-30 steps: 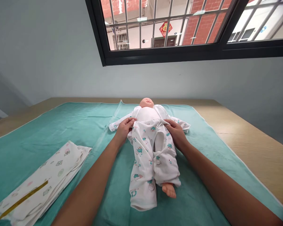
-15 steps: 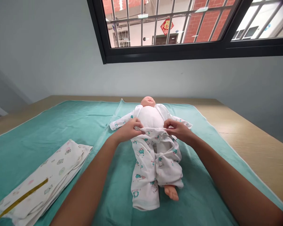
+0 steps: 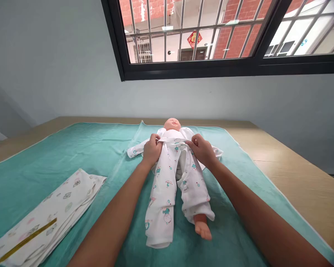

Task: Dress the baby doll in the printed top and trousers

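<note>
A baby doll [image 3: 173,123] lies on its back on a teal towel [image 3: 80,155]. It wears white printed trousers [image 3: 167,185]. One bare foot [image 3: 203,230] sticks out of the right leg. My left hand [image 3: 152,150] grips the waistband at the doll's left side, fingers closed on the cloth. My right hand [image 3: 201,148] grips the waistband on the other side, also closed. The waistband sits high on the doll's chest. A white printed top lies open under the doll, its sleeves spread to both sides.
A folded printed cloth [image 3: 47,218] with a yellow strip lies on the towel at the near left. The towel covers a wooden table [image 3: 294,174] that shows bare at the right. A grey wall and a barred window [image 3: 211,33] stand behind.
Both hands have pulled the trousers' waistband up from the doll's belly to its chest. The trouser legs have stretched out longer.
</note>
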Available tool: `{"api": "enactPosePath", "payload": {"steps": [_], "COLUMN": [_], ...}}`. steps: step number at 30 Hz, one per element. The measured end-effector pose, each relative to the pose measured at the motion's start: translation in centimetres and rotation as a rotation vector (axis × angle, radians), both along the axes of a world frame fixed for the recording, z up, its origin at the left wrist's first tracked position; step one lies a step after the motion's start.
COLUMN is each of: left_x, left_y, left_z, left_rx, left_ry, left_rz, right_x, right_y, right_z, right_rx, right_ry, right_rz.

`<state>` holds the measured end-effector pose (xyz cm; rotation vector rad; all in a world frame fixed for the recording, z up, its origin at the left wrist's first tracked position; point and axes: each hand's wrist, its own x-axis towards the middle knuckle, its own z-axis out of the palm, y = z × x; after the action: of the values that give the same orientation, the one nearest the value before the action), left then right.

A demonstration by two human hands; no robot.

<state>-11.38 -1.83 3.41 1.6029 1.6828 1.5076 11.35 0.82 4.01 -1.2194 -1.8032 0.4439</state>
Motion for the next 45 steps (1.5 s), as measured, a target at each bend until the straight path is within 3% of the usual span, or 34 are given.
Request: {"api": "enactPosePath", "payload": {"steps": [4,7,13,15,19,22,25,29,33,36,40,43,45], "left_x": [0.3,-0.2,-3.3,-4.0,-4.8,-4.7,-3.8,-2.0,-1.0,-0.7,-0.7,-1.5,-2.5], "left_y": [1.4,1.3,-0.1,-0.5,-1.1,-1.4,-1.2,-0.4,0.6,1.6,2.1,1.2,0.3], "left_z": [-0.6,-1.1,-1.8,-1.6,-0.3,0.5,0.4,-0.6,-1.0,-1.2,-2.1,-2.1,-1.8], "left_rx": [-0.134,-0.192,-0.379,-0.422,-0.524,-0.508,-0.292,-0.031,-0.016,-0.131,-0.274,-0.348,-0.405], "left_ry": [-0.373,-0.454,-0.761,-0.764,-0.536,-0.337,-0.131,0.003,0.086,-0.091,-0.280,-0.377,-0.483], "left_rz": [-0.016,-0.116,-0.560,-0.600,-0.634,-0.628,-0.512,-0.254,-0.011,0.079,0.033,-0.128,-0.315], "right_x": [-0.6,-0.8,-0.3,0.1,1.3,1.6,1.1,0.1,-0.8,-1.5,-2.2,-2.2,-1.9], "right_y": [2.1,2.7,1.7,1.5,1.3,1.2,1.0,1.0,1.4,1.9,2.5,2.3,2.1], "right_z": [-0.9,-2.2,-3.1,-2.8,-1.9,-1.0,-0.4,-0.6,-0.7,-0.4,-0.5,-1.0,-1.3], "right_rx": [-0.127,-0.269,-0.513,-0.573,-0.600,-0.447,-0.278,-0.062,-0.033,-0.079,-0.170,-0.250,-0.292], "right_ry": [0.130,0.331,0.608,0.629,0.507,0.378,0.269,0.098,0.038,0.004,0.048,0.194,0.275], "right_rz": [0.015,0.034,0.233,0.294,0.436,0.464,0.428,0.183,0.024,-0.033,-0.043,0.003,0.042]}}
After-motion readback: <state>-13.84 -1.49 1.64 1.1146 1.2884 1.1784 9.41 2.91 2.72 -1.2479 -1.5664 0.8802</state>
